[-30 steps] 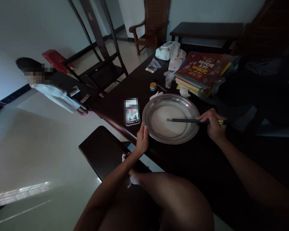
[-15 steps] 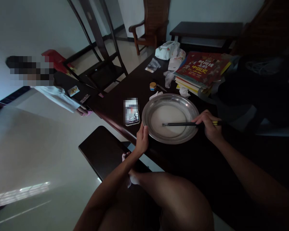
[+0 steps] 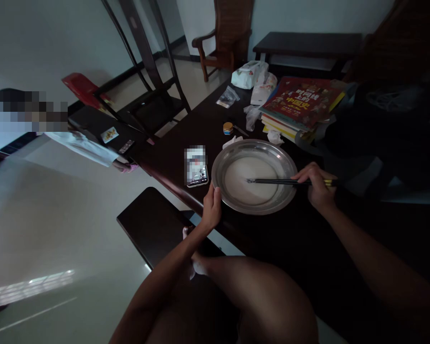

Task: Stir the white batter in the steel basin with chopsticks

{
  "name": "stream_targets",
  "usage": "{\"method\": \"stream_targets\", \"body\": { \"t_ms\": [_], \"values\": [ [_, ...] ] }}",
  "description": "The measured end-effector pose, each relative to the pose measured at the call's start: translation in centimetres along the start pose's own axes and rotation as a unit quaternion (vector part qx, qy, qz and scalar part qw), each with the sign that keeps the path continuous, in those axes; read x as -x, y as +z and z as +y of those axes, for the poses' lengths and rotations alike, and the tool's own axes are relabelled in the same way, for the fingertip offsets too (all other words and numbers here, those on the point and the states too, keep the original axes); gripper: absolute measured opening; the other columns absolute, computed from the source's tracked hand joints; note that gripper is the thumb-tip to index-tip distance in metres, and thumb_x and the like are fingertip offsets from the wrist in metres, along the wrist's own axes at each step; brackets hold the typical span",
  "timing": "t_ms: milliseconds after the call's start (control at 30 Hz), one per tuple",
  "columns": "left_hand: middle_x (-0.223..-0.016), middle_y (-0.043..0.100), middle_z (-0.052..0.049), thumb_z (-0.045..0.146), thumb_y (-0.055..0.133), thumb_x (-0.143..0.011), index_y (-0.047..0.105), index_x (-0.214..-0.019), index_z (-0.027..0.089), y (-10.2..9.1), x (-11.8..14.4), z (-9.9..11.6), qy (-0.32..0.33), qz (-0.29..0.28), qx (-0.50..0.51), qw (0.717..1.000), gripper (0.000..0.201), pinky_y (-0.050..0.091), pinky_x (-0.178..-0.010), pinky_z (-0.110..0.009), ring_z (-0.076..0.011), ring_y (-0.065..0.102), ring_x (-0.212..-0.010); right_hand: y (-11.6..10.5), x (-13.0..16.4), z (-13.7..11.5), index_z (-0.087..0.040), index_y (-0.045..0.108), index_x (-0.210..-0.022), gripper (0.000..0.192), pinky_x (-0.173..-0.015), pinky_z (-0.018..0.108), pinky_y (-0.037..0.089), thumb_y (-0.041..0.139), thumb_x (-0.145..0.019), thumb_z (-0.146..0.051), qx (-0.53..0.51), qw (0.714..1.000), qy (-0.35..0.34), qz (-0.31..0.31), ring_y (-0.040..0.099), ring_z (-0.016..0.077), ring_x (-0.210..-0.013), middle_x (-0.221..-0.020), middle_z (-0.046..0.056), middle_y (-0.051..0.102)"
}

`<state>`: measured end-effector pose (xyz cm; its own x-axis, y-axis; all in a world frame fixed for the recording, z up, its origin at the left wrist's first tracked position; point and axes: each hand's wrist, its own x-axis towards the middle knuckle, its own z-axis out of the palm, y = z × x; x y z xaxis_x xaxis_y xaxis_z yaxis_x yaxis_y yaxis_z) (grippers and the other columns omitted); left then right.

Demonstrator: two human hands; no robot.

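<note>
A wide metal basin (image 3: 288, 197) stands on the dark table, with a whitish mixture (image 3: 249, 167) in its bottom. My left hand (image 3: 211, 205) grips the basin's near left rim, thumb on top and fingers below. Black chopsticks (image 3: 277, 181) with yellow bands near the back end are held in my right hand (image 3: 318, 185), closed round them at the basin's right side. Their tips reach over the middle of the mixture, with a bit of it stuck on. A lit phone (image 3: 197, 167) lies just left of the basin.
Behind the basin are a small gold-lidded jar (image 3: 228, 128), crumpled tissue (image 3: 274, 137), plastic bags (image 3: 250, 75) and a stack of books (image 3: 303, 102). A dark bench (image 3: 148, 220) stands at lower left. Another person (image 3: 82, 145) is at the far left, near a chair (image 3: 157, 107).
My right hand and the chopsticks have shifted slightly right and up, their tips moving with them. My left hand stays on the rim. The other person has leaned further left.
</note>
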<state>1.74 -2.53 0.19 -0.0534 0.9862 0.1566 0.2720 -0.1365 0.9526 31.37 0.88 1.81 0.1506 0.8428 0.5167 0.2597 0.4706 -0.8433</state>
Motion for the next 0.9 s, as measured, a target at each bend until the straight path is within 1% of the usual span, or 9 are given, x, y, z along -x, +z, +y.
{"method": "stream_targets", "body": {
  "t_ms": [67,167,233,333,400,500,633,800,900],
  "values": [
    [-0.149,0.06,-0.014,0.072,0.035,-0.099,0.054,-0.146,0.017,0.02,-0.03,0.03,0.002,0.0,-0.002,1.0,0.075,0.04,-0.12,-0.042,-0.0284,0.054,-0.142,-0.01,0.03,0.12,-0.029,0.065,-0.057,0.05,-0.072,0.045,0.048,0.052,-0.097,-0.056,-0.013,1.0,-0.002,-0.013,0.061,0.022,-0.066,-0.064,0.002,0.072],
    [-0.15,0.059,-0.014,0.073,0.034,-0.098,0.053,-0.146,0.017,0.03,-0.06,-0.02,-0.001,0.001,-0.004,1.0,0.077,0.04,-0.12,-0.041,-0.028,0.055,-0.141,0.0,0.06,0.19,-0.029,0.07,-0.063,0.045,-0.077,0.046,0.048,0.054,-0.097,-0.054,0.005,0.999,-0.002,-0.044,0.064,0.0229,-0.073,-0.069,0.001,0.075],
    [-0.15,0.059,-0.014,0.074,0.034,-0.098,0.053,-0.146,0.016,0.01,-0.08,-0.09,-0.004,0.0,-0.004,1.0,0.078,0.04,-0.12,-0.042,-0.0282,0.055,-0.141,0.0,0.04,0.2,-0.029,0.07,-0.063,0.044,-0.079,0.046,0.049,0.054,-0.097,-0.053,0.012,1.0,-0.001,-0.028,0.064,0.0229,-0.074,-0.07,0.001,0.075],
    [-0.149,0.06,-0.015,0.075,0.034,-0.097,0.053,-0.146,0.016,-0.03,-0.12,-0.09,-0.003,-0.002,-0.005,1.0,0.078,0.04,-0.12,-0.043,-0.029,0.054,-0.141,-0.03,-0.01,0.2,-0.028,0.066,-0.058,0.049,-0.073,0.045,0.048,0.052,-0.097,-0.054,-0.007,1.0,-0.002,0.0,0.062,0.0221,-0.068,-0.065,0.002,0.073],
    [-0.149,0.06,-0.014,0.074,0.034,-0.098,0.053,-0.146,0.017,-0.06,-0.11,0.01,-0.001,-0.001,-0.005,1.0,0.077,0.04,-0.12,-0.042,-0.0288,0.055,-0.141,-0.04,-0.02,0.18,-0.028,0.066,-0.058,0.049,-0.072,0.045,0.048,0.053,-0.097,-0.055,-0.009,1.0,-0.002,-0.017,0.062,0.0221,-0.068,-0.064,0.002,0.073],
    [-0.149,0.06,-0.013,0.072,0.034,-0.099,0.053,-0.147,0.018,-0.09,-0.08,0.16,-0.002,-0.002,-0.007,1.0,0.074,0.041,-0.119,-0.042,-0.0283,0.056,-0.14,-0.05,-0.05,0.15,-0.029,0.07,-0.063,0.045,-0.078,0.046,0.049,0.054,-0.096,-0.055,0.018,0.999,0.0,-0.042,0.064,0.0228,-0.074,-0.069,0.001,0.075],
    [-0.148,0.061,-0.013,0.072,0.035,-0.098,0.053,-0.147,0.018,-0.09,-0.06,0.05,-0.002,-0.001,-0.002,1.0,0.075,0.042,-0.118,-0.042,-0.0287,0.057,-0.139,-0.05,-0.05,0.28,-0.029,0.067,-0.059,0.047,-0.075,0.045,0.048,0.053,-0.098,-0.052,0.0,1.0,-0.006,0.0,0.062,0.0217,-0.069,-0.066,0.0,0.074],
    [-0.145,0.063,-0.013,0.072,0.036,-0.099,0.053,-0.147,0.019,-0.1,-0.03,-0.13,-0.003,0.004,-0.002,1.0,0.073,0.042,-0.118,-0.042,-0.0285,0.057,-0.138,-0.01,0.03,0.19,-0.03,0.07,-0.063,0.044,-0.077,0.046,0.049,0.054,-0.097,-0.054,0.011,0.999,-0.003,-0.046,0.064,0.0227,-0.073,-0.069,0.001,0.075],
    [-0.147,0.062,-0.013,0.071,0.036,-0.099,0.053,-0.147,0.018,-0.11,-0.02,-0.11,-0.002,0.004,0.0,1.0,0.073,0.041,-0.119,-0.043,-0.0288,0.056,-0.139,-0.04,0.01,0.08,-0.029,0.069,-0.062,0.045,-0.079,0.047,0.049,0.053,-0.097,-0.053,0.019,1.0,-0.002,-0.019,0.064,0.0234,-0.074,-0.069,0.001,0.075]
  ]
}}
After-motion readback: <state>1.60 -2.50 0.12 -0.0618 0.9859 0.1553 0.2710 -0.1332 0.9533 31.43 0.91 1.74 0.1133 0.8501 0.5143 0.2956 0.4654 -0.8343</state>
